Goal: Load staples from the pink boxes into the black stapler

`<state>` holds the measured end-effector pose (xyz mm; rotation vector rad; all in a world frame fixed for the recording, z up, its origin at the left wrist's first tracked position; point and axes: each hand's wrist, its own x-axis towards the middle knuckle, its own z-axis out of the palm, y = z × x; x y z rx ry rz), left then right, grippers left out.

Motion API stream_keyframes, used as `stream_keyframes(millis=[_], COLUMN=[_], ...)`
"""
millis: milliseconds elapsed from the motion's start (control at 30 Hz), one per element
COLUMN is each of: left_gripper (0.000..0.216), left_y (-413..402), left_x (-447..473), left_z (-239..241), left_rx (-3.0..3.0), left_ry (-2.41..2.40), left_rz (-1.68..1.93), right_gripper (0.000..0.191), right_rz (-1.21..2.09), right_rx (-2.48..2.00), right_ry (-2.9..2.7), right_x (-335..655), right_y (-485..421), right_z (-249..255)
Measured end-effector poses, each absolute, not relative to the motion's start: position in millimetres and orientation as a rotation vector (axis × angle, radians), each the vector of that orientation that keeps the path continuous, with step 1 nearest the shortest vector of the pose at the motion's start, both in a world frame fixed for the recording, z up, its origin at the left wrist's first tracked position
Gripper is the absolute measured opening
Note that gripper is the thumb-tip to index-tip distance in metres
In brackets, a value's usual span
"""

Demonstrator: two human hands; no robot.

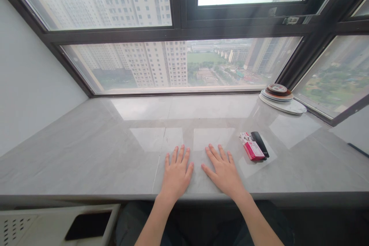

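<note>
My left hand (175,173) lies flat on the grey marble sill (100,150), palm down, fingers stretched out and holding nothing. Beside it my right hand (223,171) also rests flat with fingers spread, empty. Just right of my right hand lie a red and white small box (251,146) and a black oblong object (260,143), side by side and touching. Neither hand touches them.
A stack of round plates (281,98) sits at the far right corner of the sill by the window frame (178,32). A white perforated box (54,225) with a dark opening stands below the sill's front edge at lower left. A white wall bounds the left.
</note>
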<state>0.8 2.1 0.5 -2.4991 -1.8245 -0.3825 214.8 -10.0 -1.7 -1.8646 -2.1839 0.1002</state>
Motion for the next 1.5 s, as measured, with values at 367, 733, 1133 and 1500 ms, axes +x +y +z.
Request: stream_keyframes(millis=[367,733,1133,1500], left_gripper=[0.056,0.056,0.056,0.047], left_y=[2,2,2,1], left_x=[-2,-5,-4,-7], left_z=[0,0,-1,8], left_rx=[-2.539,-2.551,-2.512,-2.606], left_ry=[-1.823,-1.830,-1.827,-1.918], left_rz=[-0.497,-0.504,-0.430,-0.766], right_gripper=[0.066,0.049,0.058,0.055], right_rz=[0.175,0.617,0.817,1.063], right_rx=[-1.792,-1.440,-1.896,-1.479], right_ry=[-2.138,-1.808,-1.103,-1.330], right_x=[218,279,437,270], right_y=[-10,-13,36,29], right_z=[1,45,15,12])
